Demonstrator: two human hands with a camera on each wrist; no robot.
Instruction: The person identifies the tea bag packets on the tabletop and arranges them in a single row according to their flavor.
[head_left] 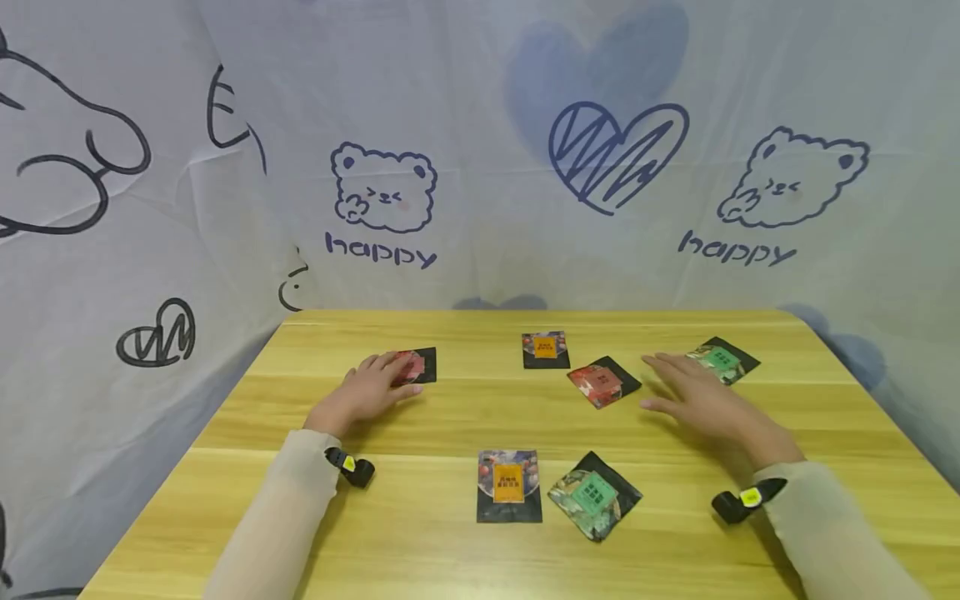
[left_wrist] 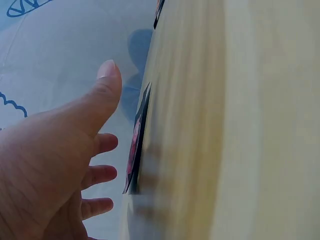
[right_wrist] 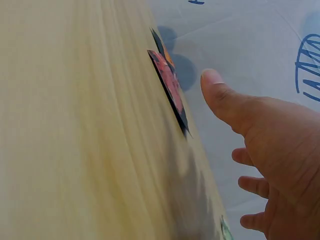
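Palm down, my left hand hovers above the table and overlaps a black sachet with a red label. The left wrist view shows its fingers apart from that sachet, holding nothing. My right hand, fingers spread, is above the right side of the table and partly covers a green-labelled sachet. To its left lies another red-labelled sachet, tilted. In the right wrist view the thumb is extended and nothing is in the hand.
An orange-labelled sachet lies near the back edge. Closer to the front are a second orange-labelled sachet and a second green-labelled one. A white cloth with drawings hangs behind the wooden table.
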